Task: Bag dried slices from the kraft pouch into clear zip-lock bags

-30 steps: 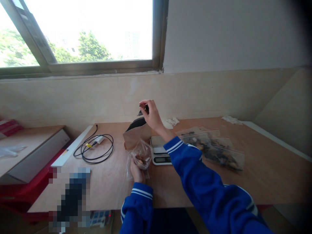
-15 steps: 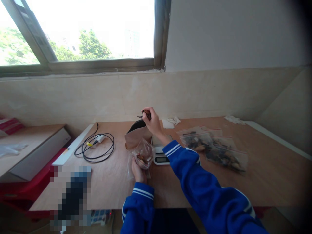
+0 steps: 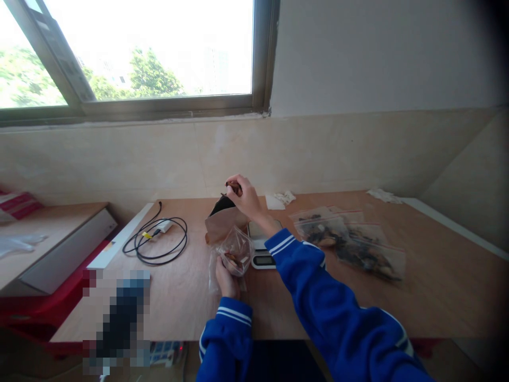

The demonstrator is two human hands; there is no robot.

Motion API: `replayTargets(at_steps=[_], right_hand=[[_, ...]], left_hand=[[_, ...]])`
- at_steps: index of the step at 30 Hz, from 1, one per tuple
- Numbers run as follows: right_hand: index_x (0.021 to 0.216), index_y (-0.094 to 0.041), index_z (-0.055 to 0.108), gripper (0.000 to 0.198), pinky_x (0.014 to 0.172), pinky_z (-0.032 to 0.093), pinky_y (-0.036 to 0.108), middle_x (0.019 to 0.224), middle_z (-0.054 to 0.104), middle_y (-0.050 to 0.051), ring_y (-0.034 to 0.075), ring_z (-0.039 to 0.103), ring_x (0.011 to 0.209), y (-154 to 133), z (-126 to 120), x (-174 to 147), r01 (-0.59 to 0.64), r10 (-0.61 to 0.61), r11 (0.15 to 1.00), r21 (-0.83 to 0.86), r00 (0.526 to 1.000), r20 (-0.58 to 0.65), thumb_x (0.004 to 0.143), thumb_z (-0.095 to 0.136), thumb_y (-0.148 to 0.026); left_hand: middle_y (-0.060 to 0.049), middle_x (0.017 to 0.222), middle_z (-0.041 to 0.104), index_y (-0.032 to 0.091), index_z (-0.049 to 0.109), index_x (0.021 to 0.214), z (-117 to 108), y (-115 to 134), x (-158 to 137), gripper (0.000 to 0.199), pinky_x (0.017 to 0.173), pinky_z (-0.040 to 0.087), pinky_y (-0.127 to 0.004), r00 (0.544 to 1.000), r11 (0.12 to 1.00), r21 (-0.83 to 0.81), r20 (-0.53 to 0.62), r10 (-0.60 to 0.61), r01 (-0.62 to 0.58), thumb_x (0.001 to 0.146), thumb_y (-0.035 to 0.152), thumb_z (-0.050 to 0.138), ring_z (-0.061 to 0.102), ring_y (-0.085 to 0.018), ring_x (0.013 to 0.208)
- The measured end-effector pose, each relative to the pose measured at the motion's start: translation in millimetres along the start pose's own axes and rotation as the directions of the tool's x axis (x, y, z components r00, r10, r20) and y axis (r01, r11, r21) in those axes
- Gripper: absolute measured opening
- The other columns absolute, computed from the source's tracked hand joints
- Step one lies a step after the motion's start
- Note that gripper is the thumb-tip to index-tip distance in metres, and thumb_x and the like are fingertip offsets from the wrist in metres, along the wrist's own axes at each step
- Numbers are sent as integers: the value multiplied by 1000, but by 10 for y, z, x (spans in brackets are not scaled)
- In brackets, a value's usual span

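One clear bag (image 3: 240, 246): left hand (image 3: 226, 278) | scale display (image 3: 264, 260), yellow tag (image 3: 147, 235): illegible

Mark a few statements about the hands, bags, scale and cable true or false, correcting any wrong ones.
1. The right hand holds dark pieces. True.
2. Filled bags lie to the right of the scale. True.
3. The left hand is empty. False: it holds a clear bag.
4. The pouch is sealed shut. False: its top is open.
5. The cable is stretched straight. False: it lies coiled.
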State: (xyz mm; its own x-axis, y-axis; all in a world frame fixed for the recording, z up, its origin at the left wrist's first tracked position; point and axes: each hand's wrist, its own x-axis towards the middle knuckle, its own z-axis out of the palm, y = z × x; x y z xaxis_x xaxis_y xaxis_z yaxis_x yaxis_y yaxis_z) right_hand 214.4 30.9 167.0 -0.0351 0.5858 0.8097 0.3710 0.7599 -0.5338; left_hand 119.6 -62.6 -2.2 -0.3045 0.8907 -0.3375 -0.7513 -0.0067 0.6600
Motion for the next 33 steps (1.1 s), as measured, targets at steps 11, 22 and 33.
replayTargets(at_steps=[11, 22, 33], right_hand=[[97, -19, 60, 22, 71, 44, 24, 86, 66, 1, 14, 61, 80, 46, -49, 50, -65, 53, 997, 44, 971, 233, 86, 51, -36], [98, -20, 59, 23, 76, 44, 26, 94, 65, 3, 15, 60, 85, 4, -12, 18, -31, 26, 999, 38, 990, 139, 90, 48, -38], [100, -21, 49, 16, 92, 33, 39, 98, 60, 6, 21, 53, 95, -46, 87, -41, -51, 59, 967, -251, 998, 24, 92, 38, -30]], left_hand=[[-1, 67, 59, 14, 62, 84, 8, 13, -9, 20, 56, 46, -26, 1000, 1000, 14, -10, -17, 17, 81, 33, 56, 56, -14, 59], [-3, 68, 60, 13, 61, 85, 10, 16, -6, 21, 55, 46, -25, 1000, 1000, -15, -12, -20, 20, 83, 33, 55, 56, -13, 58], [-3, 69, 62, 13, 63, 87, -30, -7, 22, 27, 59, 46, -27, 999, 999, -17, -5, -49, 49, 82, 38, 57, 58, -14, 60]])
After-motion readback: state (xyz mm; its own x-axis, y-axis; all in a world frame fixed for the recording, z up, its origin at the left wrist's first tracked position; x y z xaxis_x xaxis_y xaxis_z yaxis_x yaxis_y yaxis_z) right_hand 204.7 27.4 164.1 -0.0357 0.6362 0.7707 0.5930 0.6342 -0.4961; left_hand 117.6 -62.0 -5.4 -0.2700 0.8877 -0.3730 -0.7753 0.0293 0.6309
